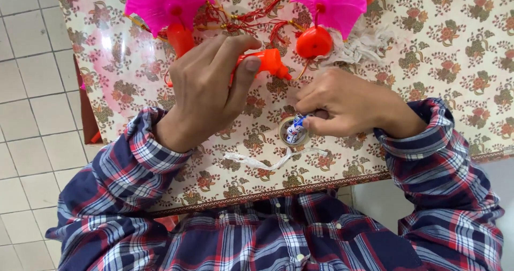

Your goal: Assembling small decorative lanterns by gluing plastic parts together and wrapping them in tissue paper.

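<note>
Pale floor tiles [27, 115] run along the left of your floral tabletop [455, 51]. Your left hand [206, 91] is curled shut around an orange plastic piece [267, 62], thumb pressing its side, just below a pink fan [160, 3]. A white strip [257, 163] lies near the front edge. Your right hand [342, 105] pinches a small blue-and-white piece [294, 129] over a round ring [284, 137], below a red ball [314, 42] and a second pink fan [334, 0].
</note>
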